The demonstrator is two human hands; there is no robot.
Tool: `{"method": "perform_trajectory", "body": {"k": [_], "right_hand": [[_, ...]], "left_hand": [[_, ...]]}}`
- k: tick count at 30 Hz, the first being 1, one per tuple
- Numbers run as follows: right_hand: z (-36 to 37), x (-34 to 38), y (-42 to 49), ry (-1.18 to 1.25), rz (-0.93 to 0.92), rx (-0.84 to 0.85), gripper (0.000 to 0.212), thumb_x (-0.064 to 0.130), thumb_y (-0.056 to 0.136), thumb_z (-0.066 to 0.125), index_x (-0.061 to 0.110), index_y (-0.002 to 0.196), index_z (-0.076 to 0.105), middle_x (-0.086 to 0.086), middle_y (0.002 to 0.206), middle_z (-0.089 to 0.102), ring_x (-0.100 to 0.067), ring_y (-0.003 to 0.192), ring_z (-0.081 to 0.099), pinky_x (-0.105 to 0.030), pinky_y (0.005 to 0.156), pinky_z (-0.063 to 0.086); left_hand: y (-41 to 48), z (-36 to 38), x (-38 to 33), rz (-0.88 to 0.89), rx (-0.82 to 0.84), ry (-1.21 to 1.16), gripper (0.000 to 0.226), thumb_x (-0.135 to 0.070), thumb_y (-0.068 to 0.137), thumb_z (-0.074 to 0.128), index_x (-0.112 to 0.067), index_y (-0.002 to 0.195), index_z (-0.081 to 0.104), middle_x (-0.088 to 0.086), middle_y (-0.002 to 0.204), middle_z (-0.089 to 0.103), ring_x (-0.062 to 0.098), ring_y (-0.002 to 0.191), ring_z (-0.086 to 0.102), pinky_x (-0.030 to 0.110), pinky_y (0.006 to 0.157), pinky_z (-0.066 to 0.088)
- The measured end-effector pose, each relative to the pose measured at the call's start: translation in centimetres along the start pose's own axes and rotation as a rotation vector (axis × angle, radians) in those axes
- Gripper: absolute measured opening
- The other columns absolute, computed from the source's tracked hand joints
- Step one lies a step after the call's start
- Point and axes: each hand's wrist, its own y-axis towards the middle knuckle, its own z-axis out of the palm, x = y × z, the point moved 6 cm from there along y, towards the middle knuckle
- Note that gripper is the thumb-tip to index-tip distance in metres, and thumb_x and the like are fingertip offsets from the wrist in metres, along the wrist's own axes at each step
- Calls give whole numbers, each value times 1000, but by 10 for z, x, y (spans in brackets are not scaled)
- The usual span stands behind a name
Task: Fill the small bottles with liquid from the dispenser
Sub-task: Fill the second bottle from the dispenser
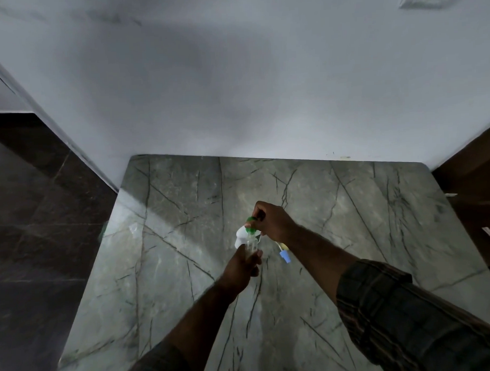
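Over the middle of a grey-green marble table (185, 270), my left hand (242, 266) grips a small clear bottle (251, 244) upright. Just above it my right hand (270, 222) is closed on a white dispenser (241, 234) with a green pump top (250, 224); its spout sits right over the small bottle's mouth. Whether liquid is flowing is too small to tell. A small bottle with a blue cap (284, 256) lies on the table beneath my right wrist, partly hidden by it.
A faint clear object (134, 229) lies near the table's left edge. A white wall (235, 88) backs the table. Dark floor (31, 220) is to the left and dark wooden furniture (477, 182) to the right.
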Motion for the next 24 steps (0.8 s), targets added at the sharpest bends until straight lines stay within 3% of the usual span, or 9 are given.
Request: {"method": "perform_trajectory", "body": {"k": [4,7,11,14,24], "right_hand": [[8,-6,-1,-16,-11,-10,31,26,81,80,4,89,59,-13,86,70,-31,82,69,-50,76,58],[8,-4,0,-37,-19,-6,32,28,79,81,6,88,60,-11,85,70,-28,78,68,-47,75,59],[1,-1,1,-43,-22,-11,33,29,77,82,6,88,61,-9,82,69,-18,71,60,-36,66,54],[1,-1,3,-66,-46,-3,29,30,80,80,12,84,58,0,74,62,-12,66,54,-20,55,40],[-1,0,4,-58,-68,22,28,29,81,79,11,84,58,0,75,60,-12,67,52,-20,56,38]], "left_hand": [[0,-1,7,-41,5,-14,33,-34,94,59,-16,121,50,2,85,59,12,65,53,31,66,48],[-1,0,6,-31,3,-17,29,-36,94,60,-20,116,52,2,85,59,12,66,53,30,65,48],[-3,1,-1,-7,6,-14,32,-40,92,61,-20,116,53,2,86,59,12,67,54,30,66,49],[-1,-1,-1,-18,4,-26,31,-38,92,61,-19,115,53,3,86,60,13,67,54,31,69,49],[-3,2,-3,-9,17,-36,30,-36,93,60,-16,113,53,1,84,57,10,66,52,28,67,49]]}}
